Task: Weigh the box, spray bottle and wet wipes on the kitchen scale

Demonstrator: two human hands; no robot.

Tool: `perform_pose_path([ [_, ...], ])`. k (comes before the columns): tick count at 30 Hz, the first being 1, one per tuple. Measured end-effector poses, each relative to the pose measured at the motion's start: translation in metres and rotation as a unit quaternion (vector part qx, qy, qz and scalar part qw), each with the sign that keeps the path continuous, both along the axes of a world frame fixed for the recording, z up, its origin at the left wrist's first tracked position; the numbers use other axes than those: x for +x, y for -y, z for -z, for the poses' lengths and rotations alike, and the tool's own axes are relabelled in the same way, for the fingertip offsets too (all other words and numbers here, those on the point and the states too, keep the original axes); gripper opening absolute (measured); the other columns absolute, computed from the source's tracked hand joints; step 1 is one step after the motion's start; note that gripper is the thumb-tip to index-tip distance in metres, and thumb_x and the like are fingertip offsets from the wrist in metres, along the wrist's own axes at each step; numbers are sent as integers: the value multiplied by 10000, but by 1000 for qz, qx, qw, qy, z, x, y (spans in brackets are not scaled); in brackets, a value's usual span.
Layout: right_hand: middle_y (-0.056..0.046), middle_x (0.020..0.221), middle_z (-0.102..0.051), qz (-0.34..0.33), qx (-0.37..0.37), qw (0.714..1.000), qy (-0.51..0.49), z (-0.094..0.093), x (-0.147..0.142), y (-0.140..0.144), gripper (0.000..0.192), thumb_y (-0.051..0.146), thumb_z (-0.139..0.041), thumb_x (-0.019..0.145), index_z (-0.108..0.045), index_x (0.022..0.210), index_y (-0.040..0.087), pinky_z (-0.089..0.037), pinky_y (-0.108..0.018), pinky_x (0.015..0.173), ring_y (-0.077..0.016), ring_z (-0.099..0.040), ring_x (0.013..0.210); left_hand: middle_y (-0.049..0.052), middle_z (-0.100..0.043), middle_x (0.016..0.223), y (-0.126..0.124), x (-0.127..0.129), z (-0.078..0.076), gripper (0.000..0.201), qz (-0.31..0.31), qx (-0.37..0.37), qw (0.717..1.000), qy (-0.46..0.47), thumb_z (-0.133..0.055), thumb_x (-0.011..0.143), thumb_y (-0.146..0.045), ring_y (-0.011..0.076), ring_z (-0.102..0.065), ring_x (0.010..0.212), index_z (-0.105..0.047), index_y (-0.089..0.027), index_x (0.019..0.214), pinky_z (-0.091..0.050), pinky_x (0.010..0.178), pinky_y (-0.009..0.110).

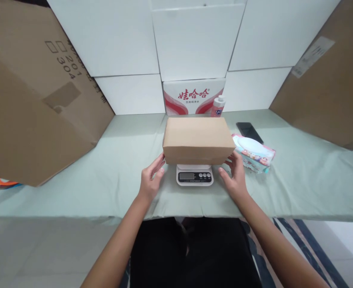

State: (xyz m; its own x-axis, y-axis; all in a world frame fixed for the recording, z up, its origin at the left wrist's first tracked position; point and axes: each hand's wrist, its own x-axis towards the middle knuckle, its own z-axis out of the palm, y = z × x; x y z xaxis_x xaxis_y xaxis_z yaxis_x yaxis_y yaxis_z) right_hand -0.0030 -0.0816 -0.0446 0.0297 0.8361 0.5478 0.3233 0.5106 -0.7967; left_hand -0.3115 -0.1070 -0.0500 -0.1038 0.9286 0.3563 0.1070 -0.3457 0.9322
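Note:
A plain brown cardboard box point(198, 134) rests over a small white kitchen scale point(194, 177), whose front panel with a display and buttons sticks out below it. No digits can be made out on the display. At the box's lower left corner, my left hand point(152, 178) has its fingers against the side, the thumb apart from them. My right hand point(235, 176) is at the lower right corner, fingers curled about the bottom edge and partly hidden. Both thumbs point inward, toward the scale. The scale's platform is mostly covered by the box.
Behind the box stand a white and red carton point(191, 96) and a pink bottle with a white cap point(218, 106). To the right lie a black phone point(250, 132) and a tissue pack point(254, 154). Large cardboard boxes flank the green cloth point(104, 176) on both sides.

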Motion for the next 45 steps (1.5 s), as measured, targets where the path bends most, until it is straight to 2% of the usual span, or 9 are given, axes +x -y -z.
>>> perform_pose_path([
  [5,-140,1483,-535,17,8,1000,-5,-2,2,-4,700,536,-677,925,-429,1543,318,-567,-576,1054,-344,-598,1299,76,-587,1573,2,2,1,581,4,18,1000,4,-673,960,-484,335,-538,1493,-619,-267,1497,-479,1268,535],
  [9,-127,1570,-467,-41,-32,998,-22,-24,-4,-11,762,559,-677,933,-354,1592,355,-547,-552,1107,-326,-574,1356,128,-623,1538,-4,4,-13,613,-6,21,999,45,-699,934,-502,344,-572,1464,-641,-210,1470,-514,1227,530],
  [15,-130,1553,-469,-106,-46,993,-39,-65,-37,-81,800,591,-704,876,-337,1542,342,-512,-518,1156,-322,-559,1393,124,-731,1378,-64,-7,-38,535,-97,27,989,107,-715,853,-546,320,-640,1382,-734,-193,1254,-572,1146,484],
  [19,-155,1531,-489,-90,-96,991,-11,-56,-59,-152,861,597,-650,826,-297,1549,291,-522,-536,1127,-335,-524,1409,113,-776,1195,-127,-14,-32,423,-134,-34,985,107,-663,817,-484,291,-696,1255,-728,-177,1099,-605,1065,457],
  [23,-124,1494,-561,-83,-186,979,-18,-34,-64,-182,792,542,-576,831,-337,1547,305,-523,-553,1114,-310,-546,1379,118,-772,1230,-161,-17,-14,348,-143,-72,984,80,-621,833,-402,275,-694,1270,-708,-189,1095,-572,1111,451],
  [29,-131,1439,-562,-15,-188,980,-56,-10,-53,-172,729,563,-632,796,-473,1443,265,-546,-517,1074,-288,-643,1193,121,-691,1455,-153,-22,-3,264,-156,-19,987,24,-617,894,-346,258,-602,1436,-700,-218,1110,-490,1215,427],
  [33,-82,1287,-629,-41,-197,978,-61,-3,-56,-176,666,574,-619,809,-521,1401,285,-592,-478,976,-257,-674,1057,141,-636,1526,-153,-21,-2,339,-126,-23,992,-18,-640,894,-353,284,-563,1478,-722,-193,1182,-462,1251,438],
  [41,-55,1463,-632,-114,-287,936,-168,-9,-55,-189,718,584,-632,808,-504,1470,339,-611,-440,1000,-279,-697,1234,92,-307,1759,-179,-28,9,703,-78,-55,994,-50,-653,904,-351,264,-242,1662,-512,-182,1571,-208,1379,392],
  [45,-9,1563,-580,-133,-285,925,-214,-18,-57,-186,756,581,-664,759,-505,1470,377,-530,-431,1169,-257,-557,1471,81,-167,1794,-182,-28,11,802,-59,-63,991,-104,-670,897,-348,259,-139,1683,-405,-213,1642,-147,1387,406],
])
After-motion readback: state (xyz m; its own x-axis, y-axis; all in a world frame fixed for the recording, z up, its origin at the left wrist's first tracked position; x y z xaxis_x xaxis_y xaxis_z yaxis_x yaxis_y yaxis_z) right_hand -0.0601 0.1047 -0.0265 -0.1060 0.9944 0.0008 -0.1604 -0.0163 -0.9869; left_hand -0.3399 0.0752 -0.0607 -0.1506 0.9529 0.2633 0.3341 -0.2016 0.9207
